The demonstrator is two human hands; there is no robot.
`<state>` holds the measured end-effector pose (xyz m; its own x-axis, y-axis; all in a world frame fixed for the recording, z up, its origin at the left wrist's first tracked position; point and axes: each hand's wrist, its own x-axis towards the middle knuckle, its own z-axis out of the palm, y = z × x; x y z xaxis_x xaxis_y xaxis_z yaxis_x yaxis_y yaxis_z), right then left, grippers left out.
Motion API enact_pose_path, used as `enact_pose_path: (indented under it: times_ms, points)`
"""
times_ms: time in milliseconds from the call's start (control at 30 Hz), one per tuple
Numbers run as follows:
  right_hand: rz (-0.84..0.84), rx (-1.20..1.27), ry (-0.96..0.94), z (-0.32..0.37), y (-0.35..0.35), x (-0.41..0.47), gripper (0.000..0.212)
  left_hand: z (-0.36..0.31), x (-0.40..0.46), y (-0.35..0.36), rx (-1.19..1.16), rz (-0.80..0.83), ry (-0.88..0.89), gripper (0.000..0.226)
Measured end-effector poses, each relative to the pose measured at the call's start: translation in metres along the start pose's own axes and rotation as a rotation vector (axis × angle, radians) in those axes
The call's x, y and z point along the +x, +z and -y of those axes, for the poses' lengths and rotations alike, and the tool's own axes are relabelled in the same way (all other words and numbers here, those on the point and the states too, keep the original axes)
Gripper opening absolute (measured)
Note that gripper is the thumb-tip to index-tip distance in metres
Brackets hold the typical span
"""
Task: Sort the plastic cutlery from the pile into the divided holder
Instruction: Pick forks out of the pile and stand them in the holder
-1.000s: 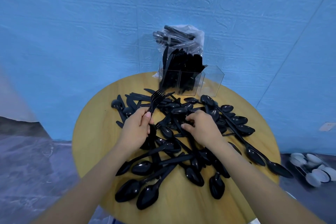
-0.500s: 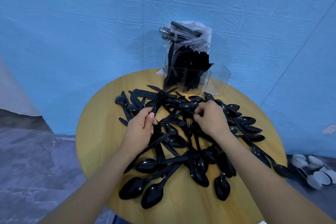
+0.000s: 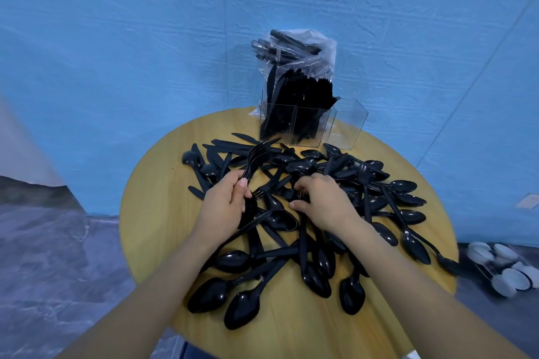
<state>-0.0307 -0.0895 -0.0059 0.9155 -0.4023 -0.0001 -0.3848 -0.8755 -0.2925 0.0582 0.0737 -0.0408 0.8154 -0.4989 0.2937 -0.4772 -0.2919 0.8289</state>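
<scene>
Head view: the left hand [image 3: 226,204] grips a bunch of forks [image 3: 256,159] by their handles, tines fanned up and away toward the holder [image 3: 309,122]. The right hand [image 3: 319,199] lies curled over the middle of the pile [image 3: 306,213], fingertips down among the black pieces near a loose fork; whether it already pinches one I cannot tell.

The step in hand looks like gathering: forks are being picked out of the mix and stacked into the left hand before a trip to the holder. The next move probably calls for lifting one more fork free without dragging the spoons that cross over it, then passing it to the bunch.

The holder stands at the far edge of the table [image 3: 151,213], close to the blue wall. Two of its clear compartments look packed with black cutlery, and the right one looks empty. A plastic bag [image 3: 306,49] of more cutlery sits behind it.

Spoons [image 3: 414,242] reach the right rim, and one hangs past it, so a careless sweep could knock it off. Bare wood lies on the left side and near the front edge, giving room to work.
</scene>
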Motion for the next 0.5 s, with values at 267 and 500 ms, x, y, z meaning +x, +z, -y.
enact_pose_path:
  times_ms: [267,500]
  points:
    - [-0.093,0.33,0.058,-0.002,-0.01,0.005,0.014,0.001,0.001,0.0,-0.02,0.007,-0.02,0.031]
    - [-0.291,0.709,0.021,-0.001,-0.034,0.006,0.006,-0.011,0.009,-0.002,-0.09,0.07,-0.096,0.026]
